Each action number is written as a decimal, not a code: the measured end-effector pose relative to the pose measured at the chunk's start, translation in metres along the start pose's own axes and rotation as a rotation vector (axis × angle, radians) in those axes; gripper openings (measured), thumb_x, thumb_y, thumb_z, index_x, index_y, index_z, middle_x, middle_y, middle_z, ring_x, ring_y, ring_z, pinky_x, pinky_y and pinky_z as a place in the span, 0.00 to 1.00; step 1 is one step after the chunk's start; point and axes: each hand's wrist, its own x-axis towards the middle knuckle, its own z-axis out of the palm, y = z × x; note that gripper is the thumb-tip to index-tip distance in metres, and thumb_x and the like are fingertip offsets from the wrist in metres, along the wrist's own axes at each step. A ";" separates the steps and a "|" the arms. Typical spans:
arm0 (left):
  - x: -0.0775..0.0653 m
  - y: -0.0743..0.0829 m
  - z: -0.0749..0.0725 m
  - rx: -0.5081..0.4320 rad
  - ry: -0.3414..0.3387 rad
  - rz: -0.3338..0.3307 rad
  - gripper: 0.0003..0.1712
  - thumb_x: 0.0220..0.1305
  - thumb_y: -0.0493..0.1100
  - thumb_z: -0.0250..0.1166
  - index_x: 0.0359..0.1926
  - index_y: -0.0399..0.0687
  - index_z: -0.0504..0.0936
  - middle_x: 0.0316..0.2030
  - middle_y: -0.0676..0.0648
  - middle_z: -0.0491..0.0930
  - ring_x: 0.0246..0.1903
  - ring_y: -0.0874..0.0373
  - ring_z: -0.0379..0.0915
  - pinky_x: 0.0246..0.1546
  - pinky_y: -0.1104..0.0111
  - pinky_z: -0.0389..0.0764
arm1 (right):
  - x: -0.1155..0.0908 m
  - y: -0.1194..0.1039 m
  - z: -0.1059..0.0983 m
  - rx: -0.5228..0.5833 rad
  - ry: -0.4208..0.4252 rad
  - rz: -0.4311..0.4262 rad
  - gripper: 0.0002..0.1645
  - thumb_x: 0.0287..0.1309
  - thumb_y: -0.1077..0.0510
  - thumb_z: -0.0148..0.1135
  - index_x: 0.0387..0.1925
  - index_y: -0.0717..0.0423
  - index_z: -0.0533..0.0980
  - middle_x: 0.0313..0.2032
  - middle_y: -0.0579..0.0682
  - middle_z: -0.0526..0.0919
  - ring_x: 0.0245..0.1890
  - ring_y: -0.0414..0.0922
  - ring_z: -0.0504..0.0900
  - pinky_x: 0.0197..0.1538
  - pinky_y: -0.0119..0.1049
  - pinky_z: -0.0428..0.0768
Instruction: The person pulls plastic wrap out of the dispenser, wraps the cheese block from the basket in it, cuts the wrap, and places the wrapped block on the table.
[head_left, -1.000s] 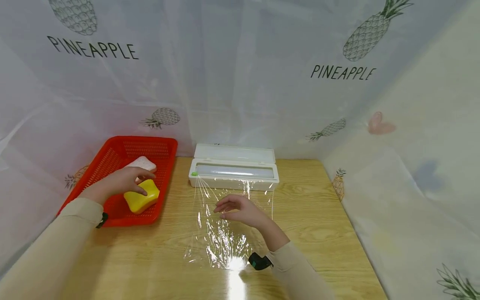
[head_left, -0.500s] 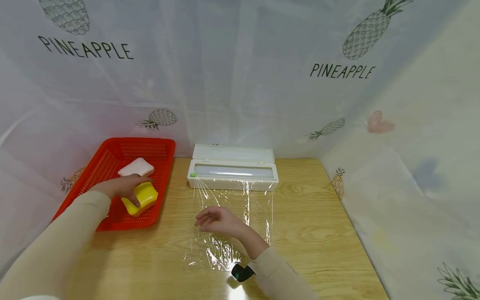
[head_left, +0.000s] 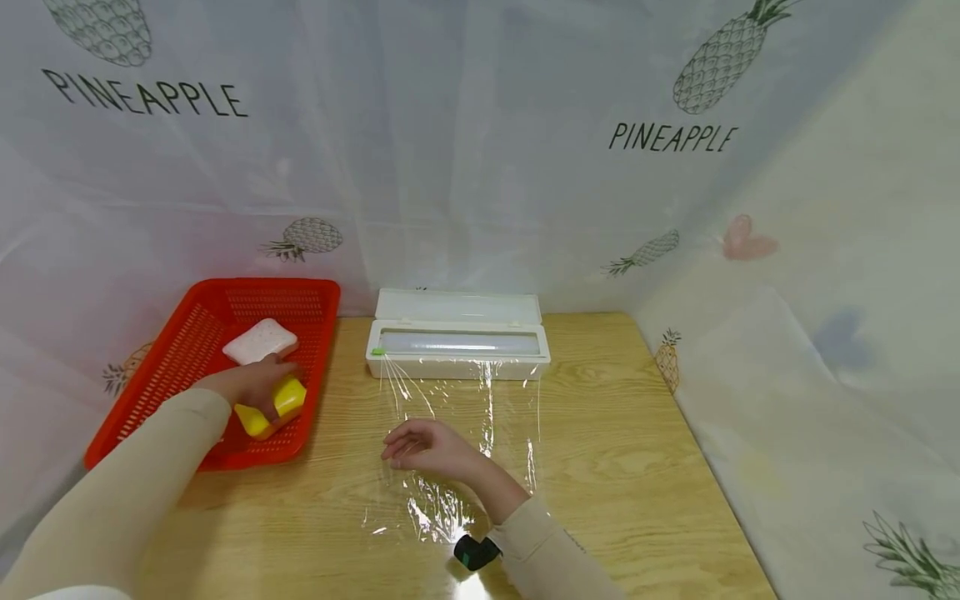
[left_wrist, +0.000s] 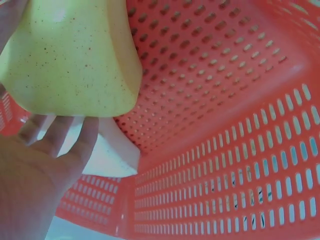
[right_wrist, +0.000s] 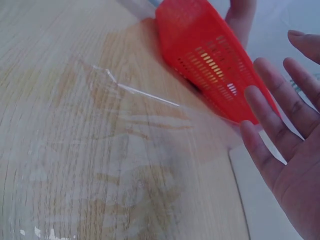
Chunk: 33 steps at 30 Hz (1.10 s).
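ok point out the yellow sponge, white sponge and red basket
Yellow sponge (left_wrist: 70,65): left wrist view, middle of its broad face.
White sponge (head_left: 260,339): head view, its top face.
Red basket (head_left: 270,297): head view, its far wall.

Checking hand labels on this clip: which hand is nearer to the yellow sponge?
Left. The left hand grips the yellow sponge in the red basket; the right hand is outside the basket, over the clear film.

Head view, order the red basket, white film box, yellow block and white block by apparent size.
Largest: red basket
Next: white film box
Smallest: yellow block and white block, too alike to rank, and left hand partly hides the yellow one.
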 end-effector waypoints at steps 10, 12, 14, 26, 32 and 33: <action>-0.003 -0.004 -0.005 0.067 0.029 -0.011 0.44 0.39 0.44 0.83 0.58 0.40 0.72 0.52 0.26 0.64 0.44 0.40 0.68 0.48 0.41 0.74 | 0.004 -0.006 0.007 0.071 0.110 -0.003 0.19 0.56 0.71 0.64 0.51 0.66 0.76 0.44 0.58 0.83 0.40 0.40 0.81 0.48 0.35 0.80; -0.007 -0.006 -0.008 0.066 0.065 -0.007 0.49 0.39 0.45 0.83 0.62 0.39 0.68 0.52 0.27 0.65 0.44 0.40 0.68 0.48 0.42 0.74 | 0.003 -0.007 0.009 0.076 0.134 -0.006 0.19 0.57 0.71 0.64 0.52 0.67 0.76 0.45 0.60 0.83 0.40 0.39 0.81 0.48 0.34 0.80; -0.011 -0.006 -0.011 0.048 0.093 -0.005 0.55 0.39 0.45 0.82 0.67 0.39 0.63 0.53 0.27 0.63 0.45 0.39 0.67 0.49 0.42 0.74 | 0.000 -0.008 0.010 0.071 0.157 -0.008 0.20 0.57 0.70 0.64 0.53 0.67 0.75 0.45 0.61 0.83 0.40 0.39 0.81 0.48 0.34 0.79; -0.048 0.021 -0.035 0.093 0.253 0.010 0.45 0.41 0.43 0.82 0.61 0.41 0.70 0.56 0.27 0.62 0.42 0.39 0.71 0.40 0.46 0.80 | -0.027 -0.014 0.006 0.040 0.269 -0.024 0.20 0.56 0.68 0.66 0.51 0.70 0.75 0.45 0.63 0.83 0.42 0.43 0.81 0.50 0.34 0.78; -0.059 0.066 -0.045 0.157 0.338 0.076 0.41 0.38 0.41 0.83 0.56 0.49 0.75 0.55 0.34 0.67 0.46 0.40 0.70 0.41 0.48 0.81 | -0.037 -0.018 0.002 0.059 0.316 -0.039 0.21 0.56 0.69 0.66 0.52 0.71 0.74 0.45 0.65 0.82 0.43 0.46 0.81 0.49 0.34 0.79; -0.059 0.074 -0.046 0.172 0.349 0.089 0.40 0.37 0.41 0.83 0.55 0.50 0.75 0.55 0.35 0.68 0.47 0.40 0.70 0.41 0.48 0.81 | -0.038 -0.017 0.002 0.064 0.319 -0.048 0.21 0.56 0.70 0.65 0.52 0.71 0.74 0.45 0.66 0.82 0.43 0.47 0.81 0.49 0.34 0.79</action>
